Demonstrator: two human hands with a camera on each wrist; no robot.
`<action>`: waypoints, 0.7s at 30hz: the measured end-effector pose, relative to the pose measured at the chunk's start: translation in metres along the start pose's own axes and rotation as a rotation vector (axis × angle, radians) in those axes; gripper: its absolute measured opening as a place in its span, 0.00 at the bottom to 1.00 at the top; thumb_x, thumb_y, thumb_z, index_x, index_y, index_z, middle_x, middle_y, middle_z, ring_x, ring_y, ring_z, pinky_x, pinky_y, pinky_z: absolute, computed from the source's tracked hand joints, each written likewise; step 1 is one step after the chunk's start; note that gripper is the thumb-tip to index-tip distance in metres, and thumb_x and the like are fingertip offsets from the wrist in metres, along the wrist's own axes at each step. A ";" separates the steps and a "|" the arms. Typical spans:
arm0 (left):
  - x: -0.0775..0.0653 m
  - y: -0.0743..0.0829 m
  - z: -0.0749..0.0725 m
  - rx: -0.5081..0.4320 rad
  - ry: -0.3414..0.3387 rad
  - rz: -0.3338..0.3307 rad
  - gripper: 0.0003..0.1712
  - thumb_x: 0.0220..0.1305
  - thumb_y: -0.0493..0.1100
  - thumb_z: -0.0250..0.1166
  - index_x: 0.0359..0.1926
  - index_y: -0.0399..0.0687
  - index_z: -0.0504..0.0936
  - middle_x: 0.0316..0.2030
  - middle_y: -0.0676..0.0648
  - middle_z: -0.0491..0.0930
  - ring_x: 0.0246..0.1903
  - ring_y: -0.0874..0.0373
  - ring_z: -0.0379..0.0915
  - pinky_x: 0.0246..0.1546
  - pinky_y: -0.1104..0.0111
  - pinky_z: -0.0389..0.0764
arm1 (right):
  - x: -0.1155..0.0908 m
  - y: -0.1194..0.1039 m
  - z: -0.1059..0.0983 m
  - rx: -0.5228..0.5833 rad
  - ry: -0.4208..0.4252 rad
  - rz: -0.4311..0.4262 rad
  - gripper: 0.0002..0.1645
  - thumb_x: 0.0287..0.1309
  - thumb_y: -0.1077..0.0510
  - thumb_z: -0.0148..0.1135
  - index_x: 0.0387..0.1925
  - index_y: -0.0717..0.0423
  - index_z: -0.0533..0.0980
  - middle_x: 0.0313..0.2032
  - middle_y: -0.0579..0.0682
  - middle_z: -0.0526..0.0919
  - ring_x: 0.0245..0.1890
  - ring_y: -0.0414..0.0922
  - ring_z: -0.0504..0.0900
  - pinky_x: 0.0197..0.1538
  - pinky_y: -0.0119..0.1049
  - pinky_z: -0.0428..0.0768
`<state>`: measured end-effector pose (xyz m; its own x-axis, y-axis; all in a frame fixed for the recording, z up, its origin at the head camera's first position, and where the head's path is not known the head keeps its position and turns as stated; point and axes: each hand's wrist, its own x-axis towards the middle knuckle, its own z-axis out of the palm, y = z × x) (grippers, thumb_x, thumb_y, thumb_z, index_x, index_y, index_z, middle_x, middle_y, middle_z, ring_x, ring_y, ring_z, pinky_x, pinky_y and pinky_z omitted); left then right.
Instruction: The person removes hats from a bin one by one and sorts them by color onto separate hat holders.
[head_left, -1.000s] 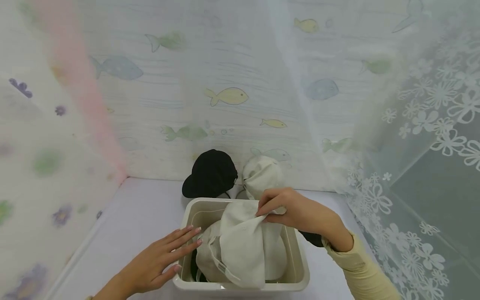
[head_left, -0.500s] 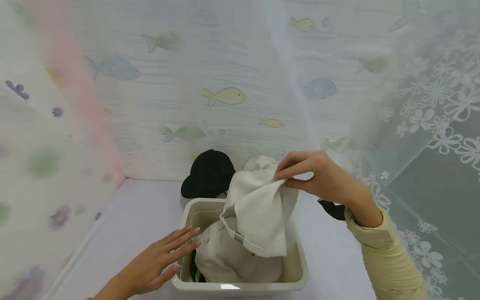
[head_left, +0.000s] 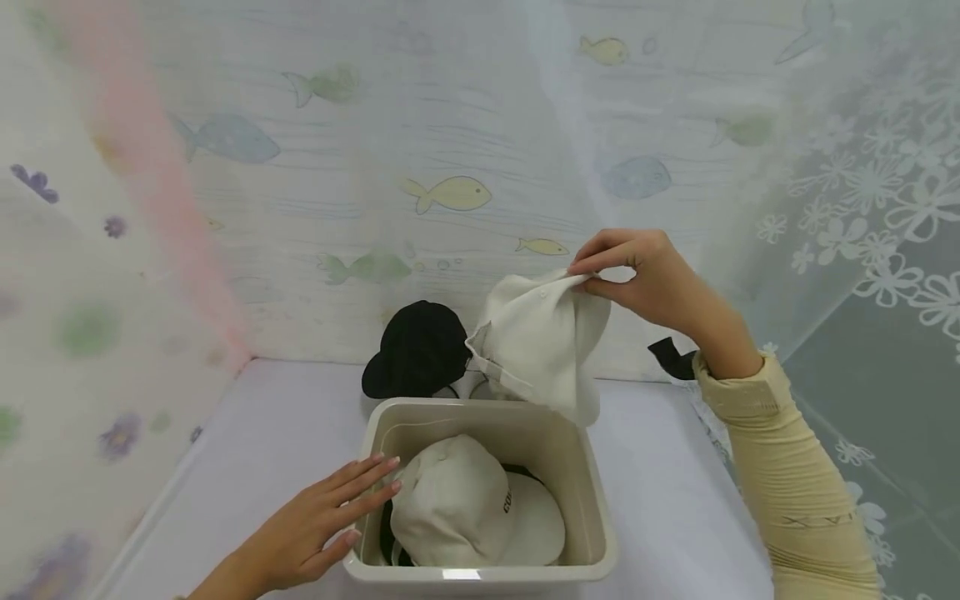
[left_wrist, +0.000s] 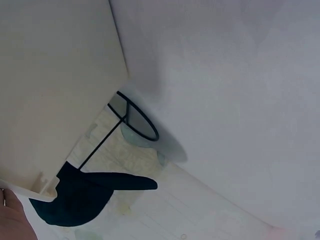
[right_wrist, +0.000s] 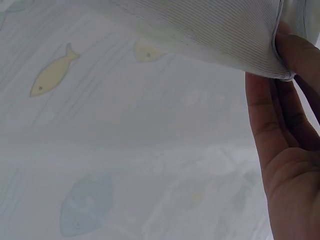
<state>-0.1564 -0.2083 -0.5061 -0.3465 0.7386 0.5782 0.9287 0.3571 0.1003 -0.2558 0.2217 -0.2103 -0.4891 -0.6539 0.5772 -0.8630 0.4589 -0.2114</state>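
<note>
My right hand (head_left: 637, 271) pinches a white cap (head_left: 536, 333) by its fabric and holds it up above the back rim of a cream plastic bin (head_left: 607, 550). In the right wrist view, thumb and fingers grip the edge of the cap's cloth (right_wrist: 235, 40). Inside the bin lies a beige cap (head_left: 457, 500) with dark lettering by its brim, and something dark shows beneath it. My left hand (head_left: 330, 521) rests with straight fingers at the bin's left rim; only a bit of that hand (left_wrist: 15, 220) shows in the left wrist view.
Behind the bin a black cap (head_left: 416, 350) sits on a stand, whose dark wire base (left_wrist: 145, 120) shows in the left wrist view. The lifted cap hides the white cap beside it. A dark strip (head_left: 671, 358) shows by the right sleeve. Fish-printed curtain (head_left: 450, 125) closes the back.
My right hand has lifted the white cap out of the bin, upward and to the back right, uncovering the beige cap beneath. My left hand has stayed at the rim.
</note>
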 end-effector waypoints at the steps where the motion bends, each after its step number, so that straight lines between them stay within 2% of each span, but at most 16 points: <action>1: 0.000 0.000 0.001 -0.001 0.002 0.002 0.29 0.80 0.50 0.44 0.73 0.40 0.69 0.74 0.37 0.65 0.74 0.42 0.58 0.79 0.67 0.47 | 0.003 0.005 0.000 -0.010 0.001 0.014 0.20 0.46 0.78 0.74 0.40 0.58 0.89 0.39 0.50 0.88 0.40 0.42 0.84 0.45 0.19 0.78; 7: 0.000 0.001 0.001 -0.004 0.013 0.001 0.29 0.80 0.49 0.43 0.72 0.39 0.70 0.74 0.37 0.64 0.73 0.41 0.59 0.79 0.65 0.47 | 0.020 0.034 0.002 -0.040 0.012 0.083 0.14 0.51 0.75 0.73 0.39 0.61 0.89 0.39 0.53 0.88 0.39 0.47 0.84 0.45 0.20 0.77; 11: 0.001 0.000 0.001 -0.013 0.016 0.006 0.29 0.80 0.49 0.43 0.73 0.40 0.69 0.74 0.36 0.64 0.73 0.41 0.59 0.79 0.65 0.47 | 0.031 0.051 0.013 -0.044 -0.011 0.133 0.11 0.53 0.72 0.73 0.39 0.62 0.89 0.39 0.54 0.87 0.40 0.48 0.83 0.49 0.31 0.81; 16: 0.000 0.001 0.001 0.000 0.013 0.003 0.30 0.80 0.50 0.42 0.72 0.39 0.70 0.74 0.36 0.64 0.74 0.43 0.57 0.79 0.66 0.47 | 0.045 0.064 0.037 -0.002 -0.068 0.169 0.10 0.55 0.71 0.73 0.40 0.64 0.88 0.41 0.58 0.87 0.42 0.52 0.84 0.51 0.47 0.84; 21: 0.001 0.000 0.003 0.008 0.029 0.015 0.30 0.80 0.49 0.41 0.71 0.38 0.71 0.73 0.35 0.65 0.73 0.41 0.60 0.78 0.65 0.49 | 0.052 0.073 0.068 0.037 -0.146 0.192 0.09 0.57 0.71 0.71 0.41 0.65 0.88 0.42 0.58 0.87 0.45 0.54 0.84 0.53 0.48 0.83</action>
<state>-0.1568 -0.2056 -0.5074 -0.3286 0.7272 0.6026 0.9325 0.3510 0.0849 -0.3532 0.1802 -0.2494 -0.6552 -0.6384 0.4038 -0.7553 0.5622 -0.3368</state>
